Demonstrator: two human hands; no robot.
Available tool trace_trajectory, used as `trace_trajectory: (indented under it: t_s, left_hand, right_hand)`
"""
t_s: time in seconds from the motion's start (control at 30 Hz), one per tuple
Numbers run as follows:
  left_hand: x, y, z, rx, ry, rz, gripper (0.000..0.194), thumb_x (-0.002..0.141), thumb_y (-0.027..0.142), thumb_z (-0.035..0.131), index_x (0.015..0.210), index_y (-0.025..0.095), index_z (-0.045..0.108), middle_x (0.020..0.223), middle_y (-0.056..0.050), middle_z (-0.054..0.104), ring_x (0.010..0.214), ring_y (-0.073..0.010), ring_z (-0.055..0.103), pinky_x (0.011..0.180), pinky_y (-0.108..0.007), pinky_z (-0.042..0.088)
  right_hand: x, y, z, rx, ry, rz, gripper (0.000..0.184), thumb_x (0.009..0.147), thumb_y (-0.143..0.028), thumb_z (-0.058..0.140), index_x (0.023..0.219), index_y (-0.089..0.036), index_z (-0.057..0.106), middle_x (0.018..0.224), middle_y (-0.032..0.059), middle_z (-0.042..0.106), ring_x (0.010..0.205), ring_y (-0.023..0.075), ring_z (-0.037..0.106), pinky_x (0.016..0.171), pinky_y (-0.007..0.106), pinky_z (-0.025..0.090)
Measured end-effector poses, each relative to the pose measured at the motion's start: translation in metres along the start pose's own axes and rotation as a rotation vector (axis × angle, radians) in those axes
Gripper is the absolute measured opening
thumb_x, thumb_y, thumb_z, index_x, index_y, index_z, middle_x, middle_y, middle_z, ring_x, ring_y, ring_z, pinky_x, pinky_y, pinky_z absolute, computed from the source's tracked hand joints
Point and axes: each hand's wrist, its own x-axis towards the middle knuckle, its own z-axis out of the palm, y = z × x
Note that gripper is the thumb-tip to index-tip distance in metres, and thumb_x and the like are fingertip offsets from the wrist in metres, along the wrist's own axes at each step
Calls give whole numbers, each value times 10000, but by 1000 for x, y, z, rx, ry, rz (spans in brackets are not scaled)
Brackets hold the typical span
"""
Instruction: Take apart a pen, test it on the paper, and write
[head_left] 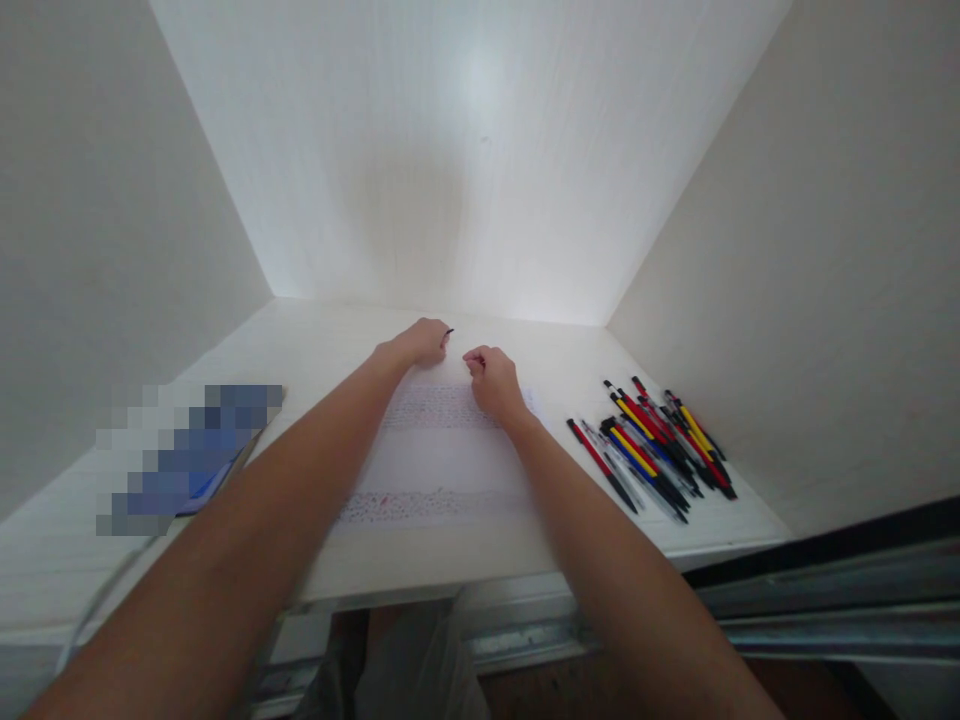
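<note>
My left hand is closed above the far edge of the paper, with a short, thin black piece sticking out between its fingers. Most of that piece is hidden, so its kind does not show. Just to the right, my right hand is pinched, thumb against fingers; whatever it may hold is too small to make out. A small gap separates the two hands. Beneath them lies a white sheet of paper with bands of dense handwriting at its top and bottom, partly covered by my forearms.
Many pens in red, yellow, blue, black and clear lie in a loose pile on the right of the white desk. A blurred blue object sits on the left, near a pale cable. White panels enclose the back and sides.
</note>
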Motion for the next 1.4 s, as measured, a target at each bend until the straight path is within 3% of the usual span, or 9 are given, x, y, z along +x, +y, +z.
trace_trajectory:
  t_s: [0.17, 0.27, 0.4, 0.6, 0.83, 1.03, 1.2, 1.4]
  left_hand:
    - [-4, 12, -6, -65, -15, 45, 278, 659, 51, 633, 508, 215, 467, 531, -18, 521, 606, -182, 497, 653, -304, 349]
    - [-10, 23, -16, -264, -24, 127, 271, 702, 85, 643, 528, 206, 474, 530, 2, 525, 579, -148, 481, 609, -282, 365]
    - [-20, 33, -26, -645, -85, 185, 167, 734, 162, 678, 619, 182, 561, 610, -26, 634, 607, -138, 579, 602, -264, 443]
    - [-28, 38, -27, -843, -205, 216, 218, 656, 180, 780, 630, 170, 564, 751, -101, 758, 729, -178, 708, 691, -288, 548]
    - [-25, 42, -31, -812, -151, 195, 318, 623, 56, 768, 594, 183, 478, 668, -67, 747, 695, -196, 735, 633, -272, 562]
    - [-25, 48, -34, -814, -121, 161, 359, 623, 51, 781, 585, 186, 451, 701, -86, 756, 765, -228, 752, 664, -299, 588]
    - [-27, 52, -34, -963, 51, 158, 380, 596, 125, 845, 615, 172, 469, 789, -93, 762, 819, -231, 745, 747, -355, 613]
    - [-24, 50, -28, -1134, 26, 151, 512, 535, 158, 891, 587, 180, 382, 812, -109, 759, 763, -200, 725, 770, -388, 607]
  right_hand:
    - [0, 0, -1, 131, 30, 59, 187, 918, -139, 510, 955, -180, 688, 925, 83, 727, 884, 207, 666, 888, 360, 505]
    - [2, 7, 1, 245, 75, 153, 150, 904, -169, 544, 957, -188, 682, 884, 64, 735, 843, 198, 691, 859, 370, 536]
    - [5, 19, 6, 373, 156, 249, 175, 866, -221, 616, 1024, -195, 686, 880, 64, 747, 847, 206, 718, 833, 392, 569]
    - [6, 23, 4, 418, 187, 281, 198, 805, -235, 676, 1000, -205, 693, 889, 70, 756, 898, 225, 729, 826, 410, 584]
    - [6, 19, 3, 507, 258, 337, 265, 793, -293, 698, 1027, -170, 680, 886, 90, 758, 843, 221, 730, 805, 405, 588]
    - [8, 20, 3, 555, 301, 338, 297, 791, -322, 706, 1041, -165, 674, 877, 92, 760, 811, 216, 731, 771, 381, 595]
    - [8, 19, 4, 592, 290, 343, 273, 764, -340, 738, 972, -177, 672, 837, 69, 761, 800, 212, 731, 787, 382, 591]
    - [7, 18, 5, 584, 290, 321, 242, 767, -356, 724, 940, -194, 677, 824, 59, 762, 819, 224, 737, 801, 392, 590]
